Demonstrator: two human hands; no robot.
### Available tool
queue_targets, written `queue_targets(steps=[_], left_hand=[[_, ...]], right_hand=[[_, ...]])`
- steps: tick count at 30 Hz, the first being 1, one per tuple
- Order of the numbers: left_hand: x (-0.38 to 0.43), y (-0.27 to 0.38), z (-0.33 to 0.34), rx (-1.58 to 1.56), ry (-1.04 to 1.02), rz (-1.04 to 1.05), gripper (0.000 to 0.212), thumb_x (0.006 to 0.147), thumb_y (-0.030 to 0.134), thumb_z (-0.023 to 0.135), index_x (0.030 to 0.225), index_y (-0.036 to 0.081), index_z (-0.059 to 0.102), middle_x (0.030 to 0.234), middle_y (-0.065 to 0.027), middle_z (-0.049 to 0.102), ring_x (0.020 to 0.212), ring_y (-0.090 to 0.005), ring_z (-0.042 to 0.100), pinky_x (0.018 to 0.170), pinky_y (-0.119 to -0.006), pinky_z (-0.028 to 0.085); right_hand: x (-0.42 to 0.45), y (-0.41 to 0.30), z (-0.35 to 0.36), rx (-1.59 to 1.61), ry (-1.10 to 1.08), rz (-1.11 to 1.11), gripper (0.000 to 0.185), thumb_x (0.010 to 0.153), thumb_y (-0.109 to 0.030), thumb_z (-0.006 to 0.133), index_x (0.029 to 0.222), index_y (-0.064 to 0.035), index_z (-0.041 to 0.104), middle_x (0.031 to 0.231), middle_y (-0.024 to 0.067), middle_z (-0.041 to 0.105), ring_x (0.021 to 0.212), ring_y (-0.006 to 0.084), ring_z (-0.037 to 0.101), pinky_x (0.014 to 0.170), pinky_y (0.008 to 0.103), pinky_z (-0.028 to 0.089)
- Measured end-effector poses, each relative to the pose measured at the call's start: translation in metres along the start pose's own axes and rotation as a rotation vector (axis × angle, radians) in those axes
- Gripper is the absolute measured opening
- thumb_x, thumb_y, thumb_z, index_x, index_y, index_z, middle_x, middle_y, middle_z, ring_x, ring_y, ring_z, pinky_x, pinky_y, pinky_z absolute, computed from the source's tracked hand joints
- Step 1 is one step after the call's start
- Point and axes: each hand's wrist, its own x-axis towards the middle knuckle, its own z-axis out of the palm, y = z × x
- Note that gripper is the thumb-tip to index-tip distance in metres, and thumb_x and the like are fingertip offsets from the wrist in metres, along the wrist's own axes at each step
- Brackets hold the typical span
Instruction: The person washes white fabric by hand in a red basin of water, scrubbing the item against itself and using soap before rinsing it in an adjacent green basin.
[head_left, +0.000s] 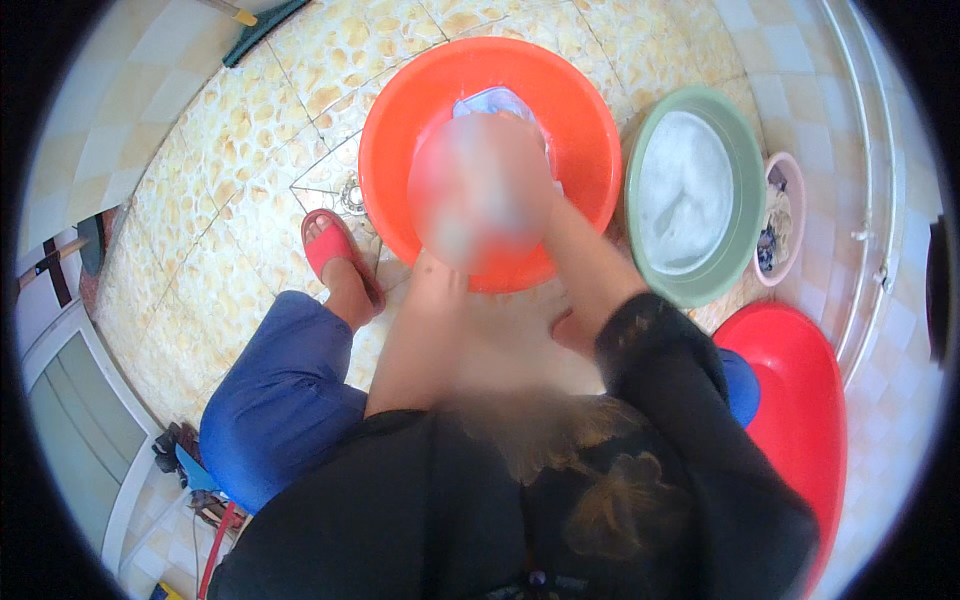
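Note:
Between my feet stands an orange plastic basin (587, 150) with a light blue cloth (491, 100) in it. Both my hands are over the basin, at the cloth, and a round blurred patch covers most of them. My left hand (444, 229) reaches in from the lower left, its fingers hidden by the blur. From the lower right comes my right hand (529, 161), with only part of its back and wrist discernible. Whether either hand grips the cloth cannot be made out. Part of the cloth shows beyond the hands, towards the far side of the basin.
A green basin (750, 202) of sudsy water stands right of the orange one. Beyond it, a small pink basin (799, 217) holds clothes. A red basin (817, 420) lies beside my right leg. Left are a floor drain (352, 196) and my red slipper (330, 244). Pipes run along the right wall.

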Motion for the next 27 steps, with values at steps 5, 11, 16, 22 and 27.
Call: queue_targets(steps=[5, 11, 16, 22, 27], left_hand=[[-0.001, 0.003, -0.024, 0.009, 0.062, 0.002, 0.033, 0.095, 0.029, 0.048, 0.111, 0.002, 0.056, 0.106, -0.0104, 0.063, 0.093, -0.0203, 0.063, 0.08, -0.035, 0.053], [0.014, -0.017, -0.021, -0.025, 0.001, -0.046, 0.031, 0.095, 0.029, 0.049, 0.109, 0.003, 0.056, 0.102, -0.0098, 0.063, 0.089, -0.0207, 0.063, 0.077, -0.034, 0.054], [0.008, -0.004, -0.041, -0.054, 0.144, -0.01, 0.03, 0.095, 0.029, 0.048, 0.106, 0.003, 0.057, 0.097, -0.01, 0.064, 0.084, -0.0215, 0.064, 0.075, -0.034, 0.054], [0.013, -0.016, -0.022, 0.154, 0.041, -0.148, 0.035, 0.096, 0.03, 0.045, 0.111, 0.001, 0.055, 0.099, -0.012, 0.065, 0.088, -0.0236, 0.064, 0.078, -0.036, 0.053], [0.003, 0.018, -0.015, -0.05, -0.013, -0.077, 0.042, 0.097, 0.032, 0.042, 0.118, -0.003, 0.052, 0.109, -0.0157, 0.063, 0.095, -0.028, 0.063, 0.083, -0.04, 0.053]], right_hand=[[-0.081, -0.052, 0.006, 0.191, -0.043, -0.094, 0.036, 0.084, -0.032, 0.054, 0.066, -0.0014, 0.061, 0.072, 0.0197, 0.062, 0.071, 0.0373, 0.06, 0.067, 0.0471, 0.045], [-0.001, 0.02, 0.015, 0.195, 0.067, 0.217, 0.025, 0.08, -0.027, 0.06, 0.073, -0.003, 0.063, 0.067, 0.0176, 0.061, 0.067, 0.0339, 0.061, 0.068, 0.0438, 0.046], [-0.075, -0.038, 0.016, 0.33, 0.107, -0.161, 0.016, 0.079, -0.02, 0.062, 0.077, -0.004, 0.063, 0.072, 0.0179, 0.063, 0.072, 0.0325, 0.063, 0.068, 0.044, 0.047], [0.017, 0.059, 0.016, 0.066, 0.22, 0.046, 0.02, 0.081, -0.024, 0.065, 0.08, -0.0044, 0.063, 0.082, 0.0145, 0.064, 0.076, 0.0278, 0.064, 0.07, 0.0382, 0.049], [0.033, 0.035, -0.031, 0.835, 0.111, 0.583, 0.024, 0.09, -0.023, 0.058, 0.091, 0.0017, 0.059, 0.087, 0.0113, 0.063, 0.077, 0.0237, 0.064, 0.072, 0.0366, 0.052]])
